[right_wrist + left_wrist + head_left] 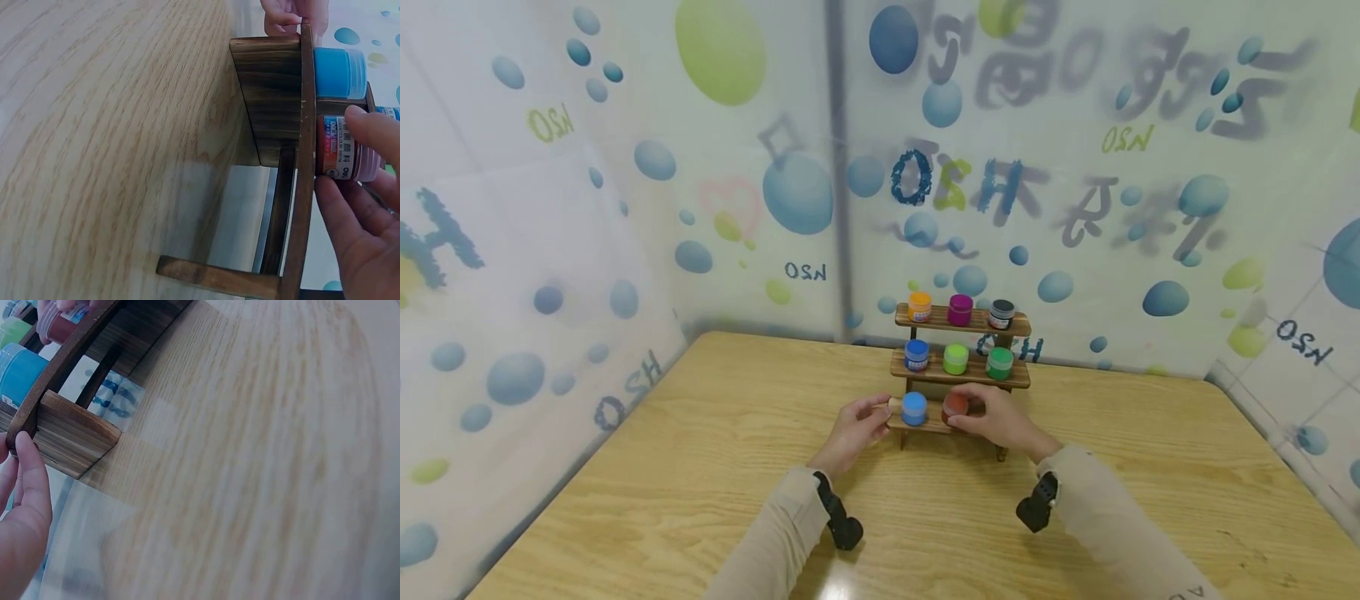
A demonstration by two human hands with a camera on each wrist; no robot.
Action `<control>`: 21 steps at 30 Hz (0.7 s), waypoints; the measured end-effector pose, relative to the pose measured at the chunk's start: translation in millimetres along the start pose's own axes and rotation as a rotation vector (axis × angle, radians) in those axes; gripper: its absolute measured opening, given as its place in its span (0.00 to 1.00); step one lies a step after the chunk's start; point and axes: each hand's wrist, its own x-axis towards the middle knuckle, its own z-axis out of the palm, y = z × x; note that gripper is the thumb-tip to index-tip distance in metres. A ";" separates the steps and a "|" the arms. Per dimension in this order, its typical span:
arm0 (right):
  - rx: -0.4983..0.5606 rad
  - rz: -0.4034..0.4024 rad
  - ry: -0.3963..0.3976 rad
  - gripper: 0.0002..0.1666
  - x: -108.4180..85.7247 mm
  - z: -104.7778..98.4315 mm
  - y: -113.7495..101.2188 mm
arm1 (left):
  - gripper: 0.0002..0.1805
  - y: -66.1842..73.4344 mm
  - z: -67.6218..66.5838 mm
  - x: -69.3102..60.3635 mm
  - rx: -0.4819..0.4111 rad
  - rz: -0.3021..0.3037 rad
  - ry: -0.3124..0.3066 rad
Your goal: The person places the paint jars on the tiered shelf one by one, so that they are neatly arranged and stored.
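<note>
A three-tier wooden rack point(1021, 379) stands on the table with small paint jars on its shelves. My right hand point(1000, 418) holds a reddish-brown jar point(337, 147) between thumb and fingers, its base at the lowest shelf. Left of it on that shelf stands a light blue jar point(913, 409). My left hand point(853, 429) pinches the left end of the lowest shelf point(28, 419), thumb on one side and fingers on the other.
The middle shelf bears a blue jar point(916, 356), a lime jar point(956, 359) and a green jar point(999, 364). On top stand an orange jar point(920, 307), a purple jar point(960, 310) and a black jar point(1002, 314). Patterned curtains point(737, 208) enclose the wooden table point(737, 400).
</note>
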 end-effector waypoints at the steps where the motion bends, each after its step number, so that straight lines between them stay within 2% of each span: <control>1: -0.004 0.005 0.004 0.27 0.2 0.4 -0.3 | 0.20 3.1 0.9 -2.4 0.005 -0.003 0.002; 12: -0.040 0.039 0.028 0.27 1.3 2.1 -2.3 | 0.20 6.0 2.7 -4.8 0.004 -0.004 0.006; 21: 0.012 0.026 0.015 0.27 -0.1 1.4 -1.3 | 0.20 6.3 2.7 -6.0 0.001 -0.001 0.006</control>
